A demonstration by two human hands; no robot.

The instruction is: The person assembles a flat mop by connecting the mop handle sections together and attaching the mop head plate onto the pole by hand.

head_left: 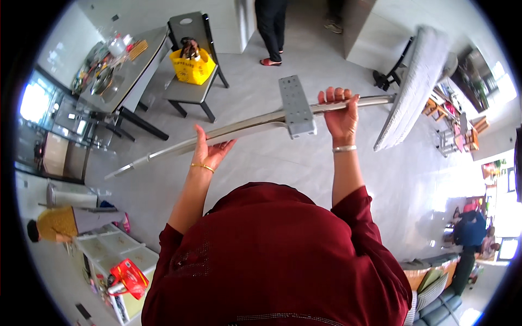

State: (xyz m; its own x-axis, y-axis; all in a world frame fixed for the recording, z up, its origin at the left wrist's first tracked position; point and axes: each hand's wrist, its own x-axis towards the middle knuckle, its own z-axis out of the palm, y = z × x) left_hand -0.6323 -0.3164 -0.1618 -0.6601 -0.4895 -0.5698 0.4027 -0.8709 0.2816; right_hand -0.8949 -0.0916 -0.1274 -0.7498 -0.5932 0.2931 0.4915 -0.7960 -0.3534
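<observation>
Across in front of me lies a flat mop, its long metal pole (247, 120) slanting up from left to right. My left hand (213, 150) cradles the pole from below, thumb on the near side and fingers underneath. Further right, my right hand (341, 117) grips the pole with its fingers curled around it. Just left of that hand, a grey block with small holes (296, 106) sits on the pole. At the right end is the long white mop pad (414, 89), tilted upright.
A table with dishes (128, 76) and a chair (190, 92) bearing a yellow bag (193, 66) stand far left. Ahead are one person's legs (271, 30). Another person (57, 224) stands at the left beside a low white cabinet (117, 244). More people and a sofa are at lower right.
</observation>
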